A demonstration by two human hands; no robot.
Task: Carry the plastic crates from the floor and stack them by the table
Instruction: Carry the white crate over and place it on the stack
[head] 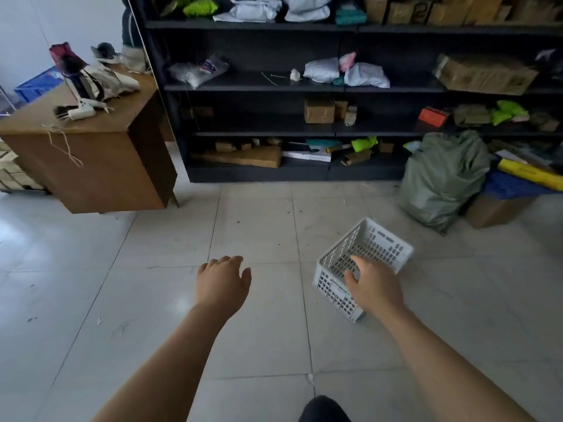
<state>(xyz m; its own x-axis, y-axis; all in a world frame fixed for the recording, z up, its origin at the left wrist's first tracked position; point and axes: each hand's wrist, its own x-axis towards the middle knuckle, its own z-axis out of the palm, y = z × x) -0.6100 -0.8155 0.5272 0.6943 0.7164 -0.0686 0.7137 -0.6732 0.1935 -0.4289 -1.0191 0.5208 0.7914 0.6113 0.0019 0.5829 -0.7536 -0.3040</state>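
Fingers [358, 261] of the right hand [376, 289] are spread over the crate's near rim — contact cannot be confirmed. The left hand [222, 283] hangs relaxed, fingers loosely curled, holding nothing. The crate [380, 242] sits on the floor [152, 269] before the shelves [259, 134] (table [91, 166] well apart, left).

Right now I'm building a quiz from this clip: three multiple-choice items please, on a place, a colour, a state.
1. Where is the white crate? A. on a stool B. on the floor C. on a shelf
2. What colour is the far crate beyond the table? A. red B. green C. blue
3. The left hand is: A. open, holding nothing B. gripping a crate C. pinching string
Answers: B, it sits on the tiles; C, blue plastic shows past the table; A, relaxed fingers over bare floor.
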